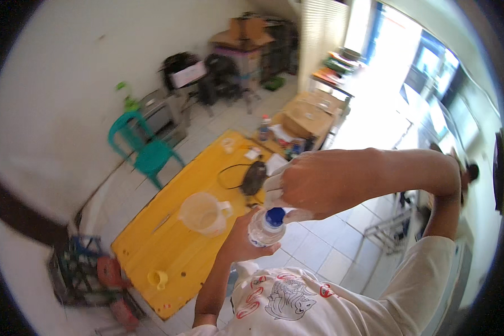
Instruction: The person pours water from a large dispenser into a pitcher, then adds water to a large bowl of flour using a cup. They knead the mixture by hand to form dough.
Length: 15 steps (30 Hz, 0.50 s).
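My left hand (238, 241) is wrapped around a clear plastic water bottle (258, 233) with a blue screw cap (275, 217). The bottle stands tilted in front of my chest, above the table edge. My right hand (311, 187) reaches in from the right with its arm bent, close beside the cap. Its fingers look pale and blurred, bent downward with the thumb near the cap; I cannot make out whether they touch it. Left of the bottle, a translucent plastic jug (203, 214) rests on the yellow table (151, 235).
A small yellow cup (158, 279) and a dark bag-like item (254, 178) with a strap lie on the table. A green plastic chair (145, 148) stands beyond its far side. Behind are a wooden table (313, 112) with a bottle (264, 127) and stacked cardboard boxes (246, 33).
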Available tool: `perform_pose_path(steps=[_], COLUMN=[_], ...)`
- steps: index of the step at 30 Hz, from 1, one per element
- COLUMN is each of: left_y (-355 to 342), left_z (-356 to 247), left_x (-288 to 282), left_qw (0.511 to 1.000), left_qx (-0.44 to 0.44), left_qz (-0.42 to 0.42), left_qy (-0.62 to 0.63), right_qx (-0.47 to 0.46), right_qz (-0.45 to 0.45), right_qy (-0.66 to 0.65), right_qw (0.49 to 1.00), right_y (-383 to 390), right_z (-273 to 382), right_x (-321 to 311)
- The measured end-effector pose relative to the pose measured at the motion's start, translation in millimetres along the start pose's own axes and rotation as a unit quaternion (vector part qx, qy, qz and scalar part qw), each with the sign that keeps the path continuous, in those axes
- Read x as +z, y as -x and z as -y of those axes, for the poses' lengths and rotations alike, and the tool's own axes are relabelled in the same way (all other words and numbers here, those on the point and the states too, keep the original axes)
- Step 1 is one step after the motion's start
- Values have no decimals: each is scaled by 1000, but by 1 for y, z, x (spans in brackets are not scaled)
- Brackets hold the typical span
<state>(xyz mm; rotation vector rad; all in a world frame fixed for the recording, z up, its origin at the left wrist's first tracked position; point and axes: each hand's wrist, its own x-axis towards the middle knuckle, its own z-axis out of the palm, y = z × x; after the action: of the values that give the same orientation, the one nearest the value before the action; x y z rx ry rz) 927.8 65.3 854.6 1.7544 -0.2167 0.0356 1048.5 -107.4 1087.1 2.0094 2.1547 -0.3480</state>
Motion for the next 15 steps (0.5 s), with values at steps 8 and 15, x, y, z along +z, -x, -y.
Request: perform_pose_path(steps=[8,15], left_y=[-55,-74], left_z=[-6,-43], left_x=[203,415], left_qw=[913,781], left_qx=[-39,-18], left_qz=[393,614], left_qy=[101,110], right_qx=[187,475], right_qz=[-135,-57], right_qy=[88,-147], right_qw=[969,866], right_y=[222,394], right_z=[98,206], right_x=[129,202])
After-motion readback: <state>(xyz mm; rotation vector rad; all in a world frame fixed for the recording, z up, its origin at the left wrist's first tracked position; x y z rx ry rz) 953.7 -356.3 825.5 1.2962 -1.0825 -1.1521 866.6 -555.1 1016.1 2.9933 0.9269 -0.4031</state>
